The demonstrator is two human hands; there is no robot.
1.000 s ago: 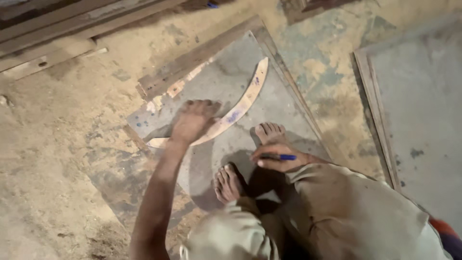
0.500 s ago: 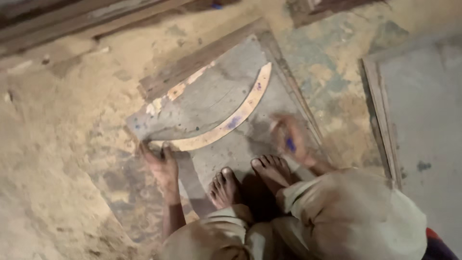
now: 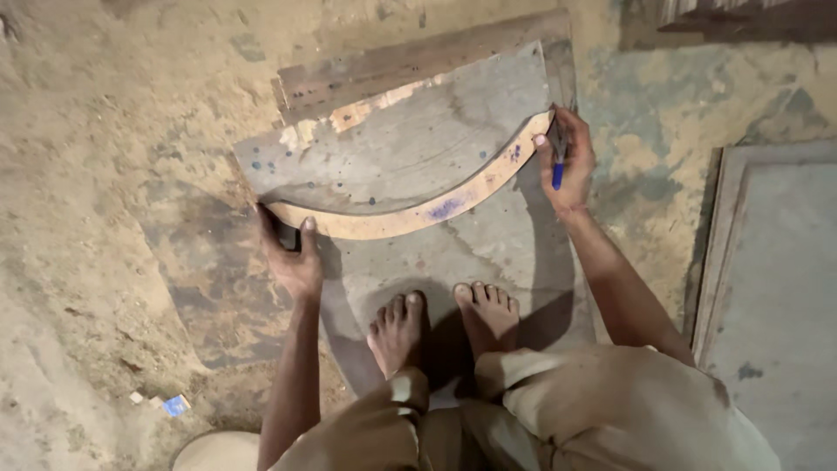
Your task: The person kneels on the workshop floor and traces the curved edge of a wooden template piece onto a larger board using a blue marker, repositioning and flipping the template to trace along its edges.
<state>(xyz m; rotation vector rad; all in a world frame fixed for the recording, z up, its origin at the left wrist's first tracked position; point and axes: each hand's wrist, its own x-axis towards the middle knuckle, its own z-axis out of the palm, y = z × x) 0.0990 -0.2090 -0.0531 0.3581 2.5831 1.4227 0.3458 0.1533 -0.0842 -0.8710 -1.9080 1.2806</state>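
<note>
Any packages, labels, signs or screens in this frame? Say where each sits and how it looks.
Scrap of packaging: on the dirt floor at lower left, near the left arm; small, flat, crumpled, blue and white.
No signs, screens or other labels show.

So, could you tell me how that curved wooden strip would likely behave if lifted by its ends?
The curved wooden strip looks thin and narrow, so probably light and slightly springy. Lying flat on the board, it shouldn't roll, though it may slide.

Rough carpentry workshop: dusty concrete floor, wood boards, curved template.
</note>
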